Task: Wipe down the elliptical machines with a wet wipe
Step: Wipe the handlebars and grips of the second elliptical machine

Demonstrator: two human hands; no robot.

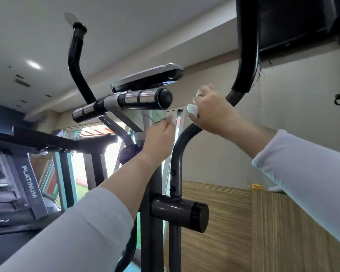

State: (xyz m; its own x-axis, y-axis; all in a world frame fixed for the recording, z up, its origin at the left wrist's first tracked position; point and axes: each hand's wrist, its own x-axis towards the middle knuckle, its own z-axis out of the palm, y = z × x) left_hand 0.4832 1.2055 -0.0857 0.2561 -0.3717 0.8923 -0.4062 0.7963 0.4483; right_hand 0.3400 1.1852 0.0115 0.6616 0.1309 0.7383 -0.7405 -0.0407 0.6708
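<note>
The elliptical machine fills the middle of the head view, with a grey centre post (pixel 151 193), a silver console (pixel 151 75) and a chrome-banded fixed handlebar (pixel 126 103). Its right moving arm (pixel 176 154) curves up past my right hand to a black foam grip (pixel 245 46). My right hand (pixel 212 112) wraps the bend of that arm with a crumpled white wet wipe (pixel 192 109) bunched under the fingers. My left hand (pixel 159 138) grips the centre post just under the console. The left moving arm (pixel 77 61) rises at the back left.
A dark treadmill (pixel 28 173) marked PLATINUM stands close on the left. A wood-grain counter (pixel 263 222) runs along the right, with a small yellow-lidded container (pixel 255 187) on it. A black wall-mounted screen (pixel 292 22) hangs above. Bright windows lie behind the machine.
</note>
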